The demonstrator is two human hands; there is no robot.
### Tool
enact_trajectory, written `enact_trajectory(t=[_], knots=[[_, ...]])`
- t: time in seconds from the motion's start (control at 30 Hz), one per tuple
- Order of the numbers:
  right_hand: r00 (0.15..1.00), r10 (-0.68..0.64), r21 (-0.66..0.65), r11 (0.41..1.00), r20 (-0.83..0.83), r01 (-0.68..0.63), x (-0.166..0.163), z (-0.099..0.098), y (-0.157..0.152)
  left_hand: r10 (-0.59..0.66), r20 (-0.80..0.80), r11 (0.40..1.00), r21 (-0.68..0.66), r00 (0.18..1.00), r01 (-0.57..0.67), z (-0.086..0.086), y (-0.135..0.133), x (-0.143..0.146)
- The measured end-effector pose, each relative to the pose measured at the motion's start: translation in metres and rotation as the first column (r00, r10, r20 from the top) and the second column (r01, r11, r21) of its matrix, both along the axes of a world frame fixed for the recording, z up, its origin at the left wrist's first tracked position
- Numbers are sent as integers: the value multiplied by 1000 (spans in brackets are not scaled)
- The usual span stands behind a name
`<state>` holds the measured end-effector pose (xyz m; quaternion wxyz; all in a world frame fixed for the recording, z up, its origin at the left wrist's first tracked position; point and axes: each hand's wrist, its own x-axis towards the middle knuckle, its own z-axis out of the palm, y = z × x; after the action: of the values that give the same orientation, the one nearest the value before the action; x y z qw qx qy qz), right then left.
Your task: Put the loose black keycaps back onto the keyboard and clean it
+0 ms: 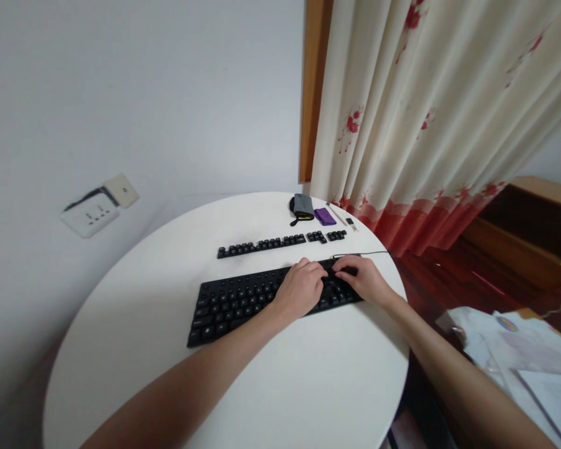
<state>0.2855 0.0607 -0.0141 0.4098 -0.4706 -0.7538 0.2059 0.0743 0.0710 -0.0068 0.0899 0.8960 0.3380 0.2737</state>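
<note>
A black keyboard point(243, 305) lies slantwise on the white round table point(135, 324). Over its right half rests my left hand point(302, 287), fingers bent and drawn together, tips pointing at the upper keys. Close to those fingertips, my right hand point(362, 277) is curled at the keyboard's upper right, thumb and fingers pinched together. Whatever small thing is between the fingers of either hand is too small or hidden to make out. Behind the keyboard, loose black keycaps point(280, 242) stand in a row with several groups.
At the table's back are a grey pouch point(303, 206), a purple cloth point(325, 216), a thin light stick point(337, 214) and a small brush-like piece point(351, 224). A black cable point(374, 252) runs off the right edge. A patterned curtain point(402, 125) hangs behind; papers point(518, 355) lie lower right.
</note>
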Motion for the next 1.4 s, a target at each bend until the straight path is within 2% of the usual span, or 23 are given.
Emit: enact_trajectory(t=[0.27,0.47,0.67,0.87,1.4], knots=[[989,-40,77,997,139,30,-5,-7,1,1,-5,1000,-2,1000,-1,0,0,0],[989,-10,103,995,146,-5,-6,-6,1,8,-1,1000,-8,1000,-8,0,0,1],[976,35,96,994,214,-57,-4,-1,0,5,5,1000,-8,1000,-5,-1,0,1],[941,18,140,988,337,-69,3,7,-4,13,-8,1000,8,1000,-13,-3,0,1],[914,37,83,994,404,-77,10,5,2,21,-3,1000,8,1000,-21,-2,0,2]])
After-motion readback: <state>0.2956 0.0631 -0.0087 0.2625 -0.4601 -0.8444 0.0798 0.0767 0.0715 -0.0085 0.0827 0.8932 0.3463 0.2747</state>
